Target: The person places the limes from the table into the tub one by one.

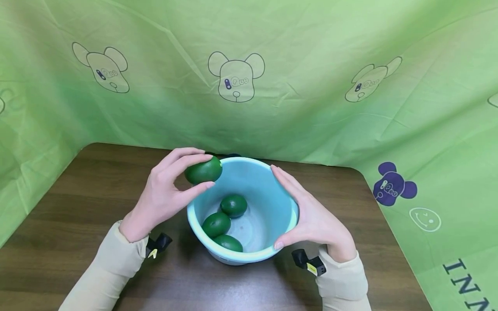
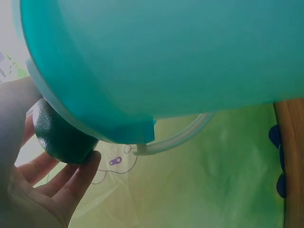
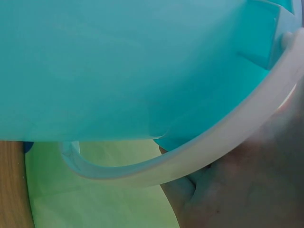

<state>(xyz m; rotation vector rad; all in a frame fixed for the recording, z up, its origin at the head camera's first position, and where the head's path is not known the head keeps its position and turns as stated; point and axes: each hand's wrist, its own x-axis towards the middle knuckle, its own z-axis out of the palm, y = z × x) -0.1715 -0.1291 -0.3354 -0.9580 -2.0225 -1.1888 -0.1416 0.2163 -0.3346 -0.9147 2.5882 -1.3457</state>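
Note:
A glossy dark green avocado (image 1: pixel 204 169) is pinched between the thumb and fingers of my left hand (image 1: pixel 163 190), at the upper left of the bucket's rim in the head view. The light blue bucket (image 1: pixel 270 207) stands upright on the table. Inside it, against the left and near wall, lie three more green avocados (image 1: pixel 233 205). My right hand (image 1: pixel 317 218) grips the bucket's right side, thumb at the near rim and fingers at the far rim. From the left wrist, the held avocado (image 2: pixel 64 133) overlaps the rim. The pale handle (image 3: pixel 223 142) crosses in front of my right hand.
The brown wooden table (image 1: pixel 116 185) spreads out around the bucket. A green curtain (image 1: pixel 295 125) with printed mouse faces hangs behind and at both sides. A small dark thing (image 1: pixel 231 155) shows just behind the bucket. A small black camera is strapped at each wrist.

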